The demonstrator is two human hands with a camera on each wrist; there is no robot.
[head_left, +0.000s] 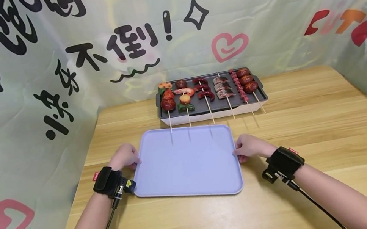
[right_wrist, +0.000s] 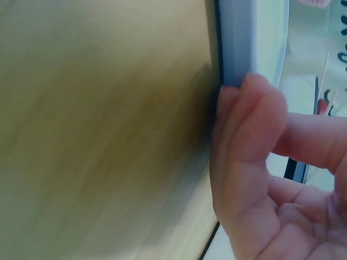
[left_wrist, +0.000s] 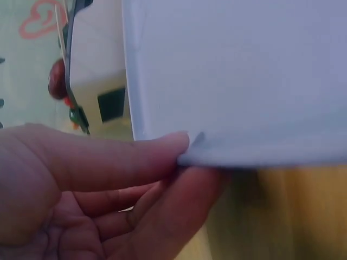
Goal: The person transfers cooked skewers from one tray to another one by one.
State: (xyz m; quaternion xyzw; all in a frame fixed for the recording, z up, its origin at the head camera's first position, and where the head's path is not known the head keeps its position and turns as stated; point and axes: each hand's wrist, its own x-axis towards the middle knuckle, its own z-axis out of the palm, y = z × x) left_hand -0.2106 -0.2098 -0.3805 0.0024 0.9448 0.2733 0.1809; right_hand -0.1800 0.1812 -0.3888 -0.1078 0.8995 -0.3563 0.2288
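Observation:
A flat lavender tray (head_left: 187, 163) with a low raised rim is held between both hands, in front of a grill. My left hand (head_left: 126, 156) pinches its left edge; in the left wrist view the thumb (left_wrist: 157, 154) lies over the rim and the fingers are underneath. At the opposite edge my right hand (head_left: 250, 146) grips the tray, its curled fingers (right_wrist: 249, 135) against the rim in the right wrist view. Behind the tray stands a dark grill pan (head_left: 215, 105) on a white base, bearing several skewers of food, their sticks pointing toward me.
The wooden table (head_left: 325, 120) extends to the right of the grill and in front of the tray. A pale printed cloth (head_left: 177, 61) with black lettering and pink hearts hangs behind and along both sides. Skewer sticks (head_left: 210, 112) overhang the grill's front edge, close to the tray's far rim.

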